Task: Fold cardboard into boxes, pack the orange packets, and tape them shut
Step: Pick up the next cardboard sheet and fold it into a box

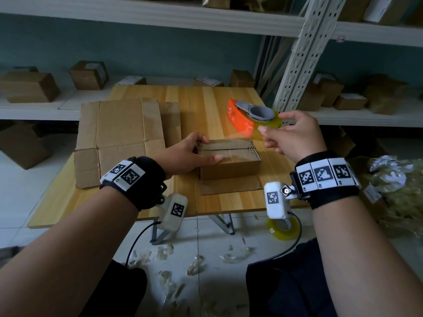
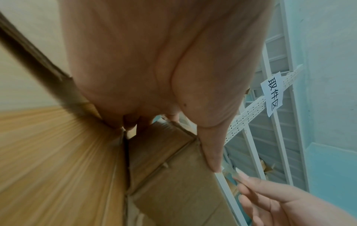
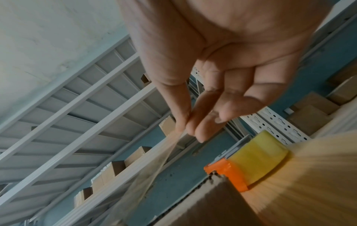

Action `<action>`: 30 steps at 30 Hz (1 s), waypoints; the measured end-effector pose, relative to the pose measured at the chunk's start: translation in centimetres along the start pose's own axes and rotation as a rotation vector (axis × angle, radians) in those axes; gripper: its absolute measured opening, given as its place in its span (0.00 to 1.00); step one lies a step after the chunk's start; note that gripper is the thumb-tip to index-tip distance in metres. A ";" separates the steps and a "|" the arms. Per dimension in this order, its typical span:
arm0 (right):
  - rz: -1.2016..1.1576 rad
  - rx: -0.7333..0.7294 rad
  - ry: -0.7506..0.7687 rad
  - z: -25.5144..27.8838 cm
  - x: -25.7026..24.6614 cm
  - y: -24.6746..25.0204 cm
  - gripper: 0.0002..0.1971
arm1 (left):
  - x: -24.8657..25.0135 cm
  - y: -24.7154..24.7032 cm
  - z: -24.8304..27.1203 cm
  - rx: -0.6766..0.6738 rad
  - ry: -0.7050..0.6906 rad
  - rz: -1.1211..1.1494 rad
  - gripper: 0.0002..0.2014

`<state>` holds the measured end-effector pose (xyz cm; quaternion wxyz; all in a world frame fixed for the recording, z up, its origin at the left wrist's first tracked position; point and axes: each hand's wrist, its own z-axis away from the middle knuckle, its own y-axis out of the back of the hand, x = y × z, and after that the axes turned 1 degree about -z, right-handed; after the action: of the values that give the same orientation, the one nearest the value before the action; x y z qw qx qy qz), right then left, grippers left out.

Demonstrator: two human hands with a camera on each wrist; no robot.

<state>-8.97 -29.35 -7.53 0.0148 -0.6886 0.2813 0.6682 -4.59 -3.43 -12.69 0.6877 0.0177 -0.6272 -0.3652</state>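
A small closed cardboard box (image 1: 231, 159) sits mid-table, its top seam partly under clear tape. My left hand (image 1: 194, 154) grips its left end, thumb (image 2: 210, 156) on top, fingers over the far edge. My right hand (image 1: 290, 136) hovers just right of the box and pinches a strip of clear tape (image 3: 154, 165) between thumb and fingertips (image 3: 193, 128); the strip runs down toward the box (image 3: 212, 203). An orange tape dispenser (image 1: 249, 117) with a yellowish roll lies behind the box. No orange packets are visible.
Flattened cardboard sheets (image 1: 119, 133) lie on the left of the wooden table (image 1: 229, 202). A spare tape roll (image 1: 282, 228) and tape scraps lie on the floor. Metal shelves (image 1: 309, 53) with boxes stand behind, and a crumpled plastic heap (image 1: 398, 193) sits at right.
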 end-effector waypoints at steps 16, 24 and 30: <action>-0.144 -0.089 -0.265 -1.5 2.4 -1.5 0.32 | 0.1 -0.2 0.0 0.019 0.000 -0.007 0.35; -0.192 -0.104 -0.322 -1.3 2.9 -1.8 0.31 | 0.1 -0.2 0.0 0.027 0.005 -0.019 0.36; -0.233 -0.114 -0.369 -1.3 3.0 -1.8 0.32 | 0.2 -0.3 0.2 0.028 0.005 -0.011 0.35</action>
<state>-7.20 -29.48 -10.79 0.1042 -0.5823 0.1544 0.7914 -4.88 -3.72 -12.62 0.6869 0.0320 -0.6304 -0.3600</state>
